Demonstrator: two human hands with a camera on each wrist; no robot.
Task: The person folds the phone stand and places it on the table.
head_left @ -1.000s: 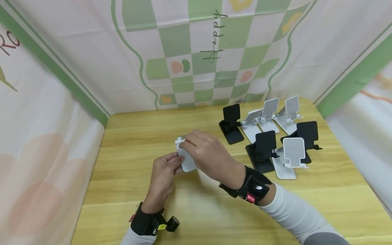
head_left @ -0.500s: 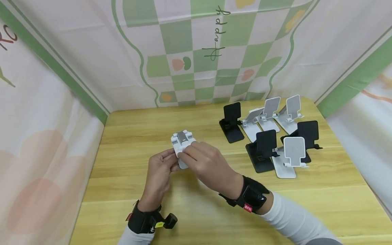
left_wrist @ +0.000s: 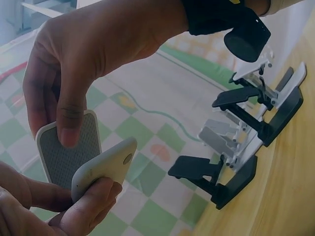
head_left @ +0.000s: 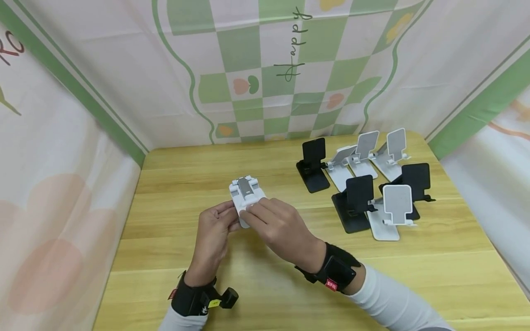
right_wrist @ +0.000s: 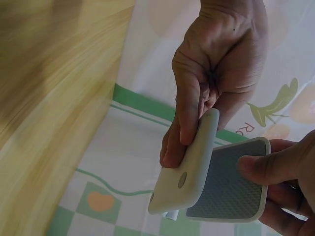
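Note:
Both hands hold a white phone stand [head_left: 245,189] above the table, its hinged end pointing away. My left hand [head_left: 210,236] grips the stand's white base plate [left_wrist: 104,164] between thumb and fingers, at its left side. On the other side, my right hand [head_left: 281,227] pinches the grey textured panel [right_wrist: 229,179], with its thumb flat on that pad. Base and panel stand apart at an angle in both wrist views. A round foot [right_wrist: 182,180] shows on the base. In the head view my right fingers cover the near part of the stand.
Several unfolded phone stands stand at the table's right, among them a black stand [head_left: 313,163] at the back and a white stand [head_left: 397,204] nearer. The wooden table [head_left: 174,184] meets a patterned cloth [head_left: 240,55] at its far edge.
My right hand has shifted down toward the near end of the stand, uncovering the hinge and grey strip. The stand has tilted and moved slightly left. The other stands keep their places.

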